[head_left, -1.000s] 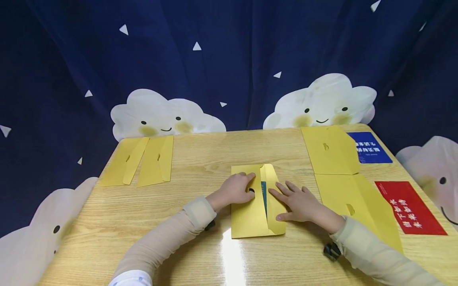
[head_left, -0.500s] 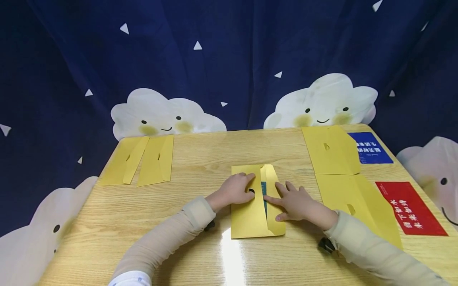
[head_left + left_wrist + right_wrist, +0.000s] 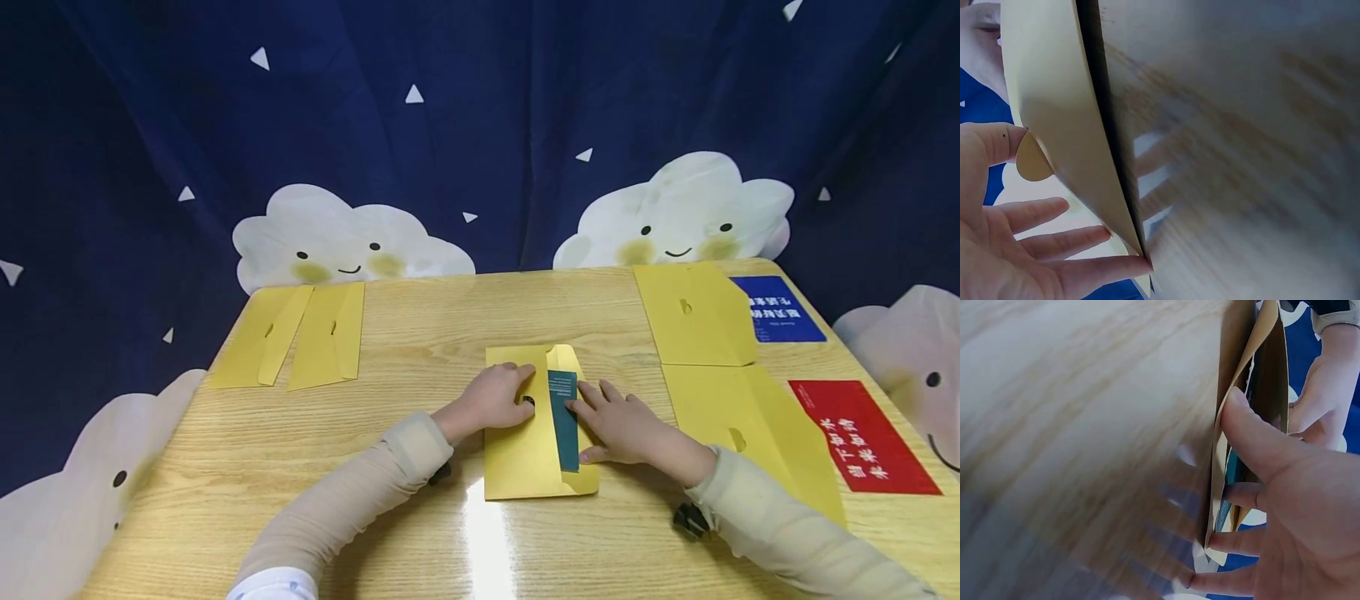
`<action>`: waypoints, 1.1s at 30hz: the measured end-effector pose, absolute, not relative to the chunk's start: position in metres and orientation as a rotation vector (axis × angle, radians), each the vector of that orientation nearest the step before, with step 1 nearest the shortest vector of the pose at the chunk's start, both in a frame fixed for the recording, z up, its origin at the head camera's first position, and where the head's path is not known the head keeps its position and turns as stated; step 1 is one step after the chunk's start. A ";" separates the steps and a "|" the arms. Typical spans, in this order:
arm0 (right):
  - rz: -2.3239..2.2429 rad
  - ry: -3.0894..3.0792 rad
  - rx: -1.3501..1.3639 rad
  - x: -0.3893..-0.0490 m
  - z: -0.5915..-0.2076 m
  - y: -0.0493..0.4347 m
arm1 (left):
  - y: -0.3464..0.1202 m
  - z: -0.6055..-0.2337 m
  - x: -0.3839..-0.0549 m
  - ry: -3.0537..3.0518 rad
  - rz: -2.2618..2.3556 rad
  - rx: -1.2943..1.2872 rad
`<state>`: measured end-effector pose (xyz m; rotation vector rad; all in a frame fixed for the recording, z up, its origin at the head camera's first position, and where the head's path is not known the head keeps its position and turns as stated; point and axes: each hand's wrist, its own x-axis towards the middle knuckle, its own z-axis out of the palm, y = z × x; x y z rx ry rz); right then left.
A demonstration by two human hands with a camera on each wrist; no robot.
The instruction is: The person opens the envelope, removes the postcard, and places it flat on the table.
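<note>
Grn card [image 3: 567,429] partly out of mid yellow env. [image 3: 517,471] on counter [image 3: 420,325].
Vs ½ s ago, far more card shows, lying over the opened flap [image 3: 588,481]; draw-out prob. well begun, not done. L grip [image 3: 489,397] spread, resting on env. body; R grip [image 3: 630,428] also spread, fingers at card & flap, no pinch seen. Rest of card seems hidden inside.
</note>
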<state>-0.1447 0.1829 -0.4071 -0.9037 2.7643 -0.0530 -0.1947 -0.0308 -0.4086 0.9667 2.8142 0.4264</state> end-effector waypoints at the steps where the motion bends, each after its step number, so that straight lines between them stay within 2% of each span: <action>1: -0.063 2.765 -0.900 -0.145 -0.408 0.183 | -0.031 -0.409 -0.195 2.817 0.428 0.974; 20: -0.157 2.580 -0.855 -0.150 -0.397 0.183 | -0.028 -0.407 -0.193 2.821 0.378 0.970; 33: 0.018 2.746 -0.858 -0.144 -0.409 0.172 | -0.027 -0.406 -0.192 2.808 0.354 0.946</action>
